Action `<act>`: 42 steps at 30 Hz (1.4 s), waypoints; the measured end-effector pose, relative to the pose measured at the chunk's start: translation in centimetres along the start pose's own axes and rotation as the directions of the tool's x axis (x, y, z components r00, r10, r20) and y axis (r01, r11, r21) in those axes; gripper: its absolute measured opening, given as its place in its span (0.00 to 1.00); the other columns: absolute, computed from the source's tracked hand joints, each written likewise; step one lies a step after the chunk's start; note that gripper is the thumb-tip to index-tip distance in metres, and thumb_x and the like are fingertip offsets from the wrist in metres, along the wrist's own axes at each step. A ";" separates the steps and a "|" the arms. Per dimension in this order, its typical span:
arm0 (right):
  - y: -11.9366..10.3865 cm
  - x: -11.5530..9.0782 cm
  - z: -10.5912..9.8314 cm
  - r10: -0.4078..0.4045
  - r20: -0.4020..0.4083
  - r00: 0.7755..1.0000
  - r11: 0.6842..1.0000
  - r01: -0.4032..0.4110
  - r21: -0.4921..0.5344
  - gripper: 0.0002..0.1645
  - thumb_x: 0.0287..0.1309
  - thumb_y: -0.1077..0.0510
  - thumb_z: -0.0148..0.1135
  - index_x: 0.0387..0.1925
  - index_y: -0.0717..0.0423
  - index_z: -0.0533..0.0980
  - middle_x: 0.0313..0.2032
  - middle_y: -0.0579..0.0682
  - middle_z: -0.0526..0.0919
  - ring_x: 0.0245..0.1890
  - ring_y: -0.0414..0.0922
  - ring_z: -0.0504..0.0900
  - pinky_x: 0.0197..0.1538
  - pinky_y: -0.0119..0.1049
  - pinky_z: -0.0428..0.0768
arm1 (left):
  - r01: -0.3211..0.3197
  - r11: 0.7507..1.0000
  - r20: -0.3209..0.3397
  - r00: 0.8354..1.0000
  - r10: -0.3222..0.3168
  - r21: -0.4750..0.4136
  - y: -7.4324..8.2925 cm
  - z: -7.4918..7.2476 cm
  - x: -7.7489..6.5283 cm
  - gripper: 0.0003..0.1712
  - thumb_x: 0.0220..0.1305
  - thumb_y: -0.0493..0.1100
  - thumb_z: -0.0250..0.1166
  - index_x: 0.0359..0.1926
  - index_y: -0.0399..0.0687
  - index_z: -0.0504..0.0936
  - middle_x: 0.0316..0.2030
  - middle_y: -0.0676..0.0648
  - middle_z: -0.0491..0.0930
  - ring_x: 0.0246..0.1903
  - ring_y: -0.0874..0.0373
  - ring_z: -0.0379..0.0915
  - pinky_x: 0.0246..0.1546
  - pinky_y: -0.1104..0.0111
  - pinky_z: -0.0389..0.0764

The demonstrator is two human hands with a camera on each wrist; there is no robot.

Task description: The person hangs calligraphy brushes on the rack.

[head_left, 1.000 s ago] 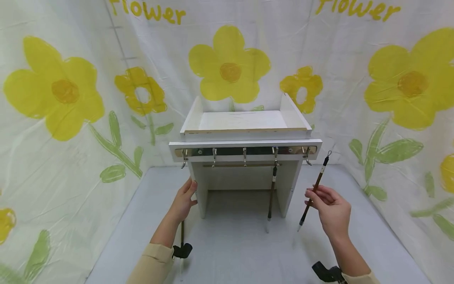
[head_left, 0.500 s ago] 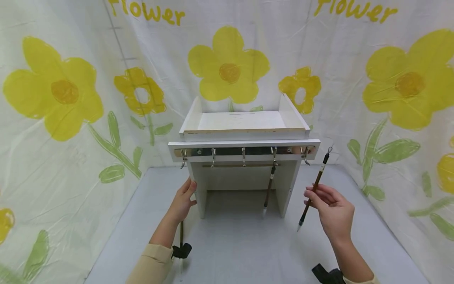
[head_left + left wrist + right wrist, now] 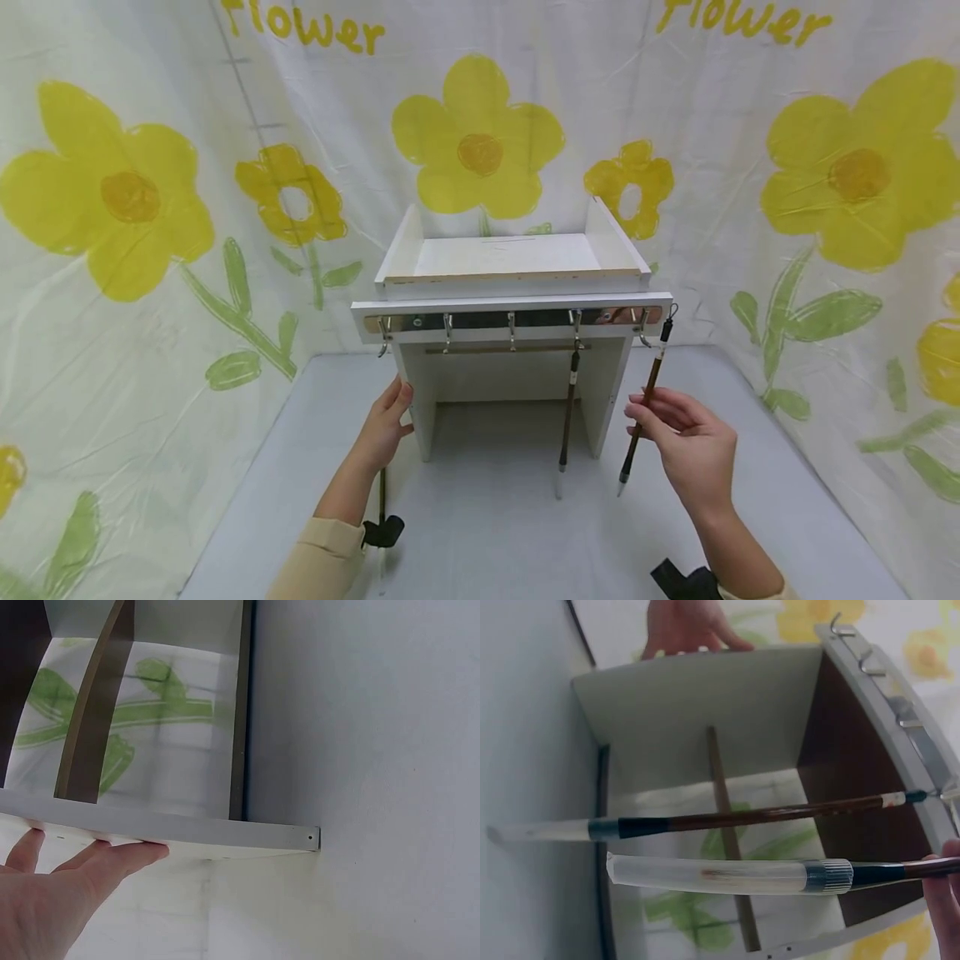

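Note:
My right hand [image 3: 693, 454] pinches a brown calligraphy brush [image 3: 655, 372] by its shaft, loop end up and tip slanting down to the left. In the head view the loop overlaps the right end of the hook rail [image 3: 480, 322]. A clear cap [image 3: 735, 877] covers its bristles. A second calligraphy brush [image 3: 567, 412] hangs by its loop from a hook [image 3: 576, 329], tip down. My left hand [image 3: 386, 423] rests its fingers against the outer left side of the white shelf [image 3: 422, 400]; the left wrist view shows them extended along that panel.
Several metal hooks line the rail, the leftmost [image 3: 384, 333] and middle [image 3: 512, 329] with nothing on them. A thin brown shaft [image 3: 382, 492] shows partly behind the left wrist. A pale table [image 3: 495, 533] lies below; a flower-printed curtain [image 3: 540, 50] closes the back.
My right hand has moved slightly left, bringing the brush's loop to the rail's right end. The hanging brush has swung a little. My left hand stays on the shelf's side.

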State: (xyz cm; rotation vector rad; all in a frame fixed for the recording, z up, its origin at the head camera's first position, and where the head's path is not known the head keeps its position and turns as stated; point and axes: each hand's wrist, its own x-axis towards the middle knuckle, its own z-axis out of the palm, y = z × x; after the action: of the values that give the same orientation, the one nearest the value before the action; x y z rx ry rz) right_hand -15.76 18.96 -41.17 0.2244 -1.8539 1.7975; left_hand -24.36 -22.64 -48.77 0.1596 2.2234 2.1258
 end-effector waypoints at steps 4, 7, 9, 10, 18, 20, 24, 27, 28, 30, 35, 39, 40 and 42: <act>-0.3 -0.1 0.4 -0.008 0.031 1.000 1.000 0.007 0.021 0.19 0.50 0.75 0.73 0.46 0.72 0.81 0.38 0.47 0.91 0.34 0.43 0.91 0.35 0.40 0.87 | 0.003 1.000 0.004 1.000 -0.003 -0.002 -0.1 -0.1 0.0 0.41 0.78 0.63 0.46 0.82 0.56 0.45 0.81 0.45 0.43 0.79 0.40 0.40 0.67 0.32 0.59; -0.6 -0.3 0.6 -0.001 0.048 0.999 1.000 0.000 0.031 0.19 0.50 0.76 0.72 0.47 0.72 0.81 0.38 0.47 0.91 0.34 0.43 0.90 0.35 0.40 0.87 | -0.002 1.000 0.007 1.000 0.002 -0.003 -0.1 -0.1 -0.1 0.41 0.78 0.63 0.46 0.82 0.57 0.45 0.81 0.45 0.43 0.79 0.40 0.40 0.66 0.32 0.59; -0.8 -0.4 0.7 0.004 0.063 0.998 0.999 -0.006 0.036 0.19 0.51 0.76 0.71 0.47 0.72 0.81 0.38 0.46 0.91 0.34 0.42 0.90 0.35 0.40 0.87 | -0.010 1.000 0.012 1.000 0.010 0.001 -0.1 -0.1 -0.1 0.40 0.78 0.63 0.45 0.82 0.56 0.44 0.81 0.44 0.42 0.79 0.39 0.39 0.66 0.32 0.60; -0.8 -0.5 0.8 0.006 0.072 0.997 0.999 -0.009 0.045 0.19 0.51 0.76 0.71 0.47 0.72 0.81 0.38 0.46 0.91 0.34 0.43 0.91 0.36 0.41 0.87 | -0.012 1.000 0.012 1.000 0.012 0.003 0.0 0.0 -0.1 0.40 0.78 0.63 0.45 0.82 0.56 0.44 0.81 0.44 0.42 0.79 0.39 0.39 0.66 0.31 0.60; -1.1 -0.9 1.8 -0.032 0.158 0.987 0.996 0.018 0.092 0.18 0.51 0.75 0.72 0.46 0.73 0.80 0.39 0.51 0.91 0.36 0.45 0.91 0.38 0.43 0.87 | -0.011 1.000 0.006 1.000 0.011 0.018 0.0 0.0 -0.1 0.41 0.78 0.63 0.45 0.82 0.55 0.44 0.81 0.44 0.42 0.79 0.39 0.39 0.66 0.31 0.60; -1.1 -1.1 2.1 -0.039 0.171 0.985 0.997 0.026 0.075 0.17 0.52 0.74 0.72 0.46 0.71 0.81 0.39 0.51 0.91 0.36 0.44 0.91 0.38 0.43 0.87 | -0.012 1.000 0.005 1.000 0.012 0.019 0.1 0.0 -0.2 0.41 0.78 0.63 0.45 0.82 0.55 0.44 0.81 0.44 0.41 0.79 0.38 0.39 0.66 0.31 0.59; -1.0 -1.6 2.8 -0.052 0.182 0.982 0.997 0.041 0.066 0.17 0.51 0.74 0.72 0.45 0.69 0.82 0.39 0.53 0.91 0.36 0.44 0.91 0.37 0.40 0.87 | -0.008 1.000 0.006 1.000 0.008 0.012 0.2 0.1 -0.2 0.42 0.77 0.64 0.45 0.82 0.55 0.44 0.81 0.44 0.41 0.79 0.38 0.39 0.66 0.31 0.59; -0.9 -1.9 3.3 -0.064 0.196 0.978 0.996 0.049 0.080 0.18 0.51 0.75 0.72 0.45 0.70 0.82 0.39 0.56 0.90 0.36 0.44 0.91 0.37 0.40 0.87 | -0.009 1.000 0.006 1.000 0.009 0.008 0.1 0.1 -0.1 0.41 0.78 0.64 0.45 0.82 0.56 0.44 0.81 0.44 0.41 0.79 0.38 0.39 0.66 0.30 0.59; -0.8 -2.1 3.4 -0.065 0.205 0.977 0.996 0.049 0.081 0.18 0.51 0.75 0.72 0.46 0.69 0.82 0.40 0.57 0.90 0.36 0.44 0.91 0.37 0.40 0.87 | -0.012 1.000 0.008 1.000 0.012 0.009 0.1 0.1 -0.1 0.41 0.78 0.63 0.45 0.82 0.56 0.44 0.81 0.44 0.41 0.79 0.38 0.39 0.66 0.30 0.59; -0.7 -2.3 3.7 -0.068 0.219 0.973 0.996 0.053 0.074 0.17 0.52 0.74 0.72 0.46 0.68 0.83 0.40 0.57 0.90 0.36 0.44 0.91 0.36 0.40 0.88 | -0.014 1.000 0.006 1.000 0.014 0.006 0.1 0.2 -0.1 0.40 0.79 0.62 0.45 0.82 0.55 0.44 0.81 0.44 0.41 0.79 0.38 0.39 0.66 0.31 0.59; -0.7 -2.6 4.5 -0.062 0.256 0.965 0.995 0.041 0.088 0.16 0.53 0.73 0.71 0.46 0.68 0.82 0.41 0.60 0.89 0.37 0.44 0.91 0.35 0.42 0.88 | -0.012 1.000 0.000 1.000 0.012 -0.006 0.1 0.2 0.0 0.39 0.79 0.61 0.45 0.82 0.56 0.45 0.81 0.45 0.42 0.79 0.40 0.39 0.66 0.31 0.59; -0.7 -2.9 5.0 -0.049 0.280 0.959 0.996 0.025 0.088 0.16 0.54 0.73 0.71 0.46 0.67 0.82 0.41 0.61 0.89 0.36 0.45 0.91 0.36 0.42 0.88 | -0.012 1.000 -0.004 1.000 0.012 -0.012 -0.1 0.1 0.1 0.39 0.78 0.62 0.45 0.81 0.58 0.46 0.81 0.46 0.43 0.79 0.41 0.40 0.67 0.32 0.59; -0.7 -2.9 5.1 -0.042 0.285 0.958 0.996 0.019 0.083 0.16 0.54 0.72 0.71 0.46 0.66 0.82 0.41 0.61 0.89 0.36 0.45 0.91 0.36 0.42 0.88 | -0.013 1.000 -0.002 1.000 0.013 -0.013 -0.1 0.1 0.1 0.39 0.79 0.62 0.45 0.81 0.58 0.46 0.81 0.46 0.43 0.79 0.41 0.40 0.67 0.32 0.59; -0.7 -3.1 5.3 -0.024 0.293 0.956 0.997 0.003 0.071 0.15 0.55 0.71 0.71 0.46 0.63 0.83 0.41 0.60 0.89 0.35 0.45 0.91 0.36 0.42 0.88 | -0.012 1.000 -0.002 1.000 0.012 -0.014 -0.2 0.1 0.0 0.38 0.79 0.62 0.45 0.81 0.58 0.46 0.81 0.45 0.44 0.79 0.41 0.40 0.67 0.32 0.59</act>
State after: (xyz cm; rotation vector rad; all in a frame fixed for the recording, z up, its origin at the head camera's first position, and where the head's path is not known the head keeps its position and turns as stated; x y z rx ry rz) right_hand -14.24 13.00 -41.87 0.5563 -1.9827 1.9046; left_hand -24.40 -22.55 -48.96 0.1715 2.2135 2.1483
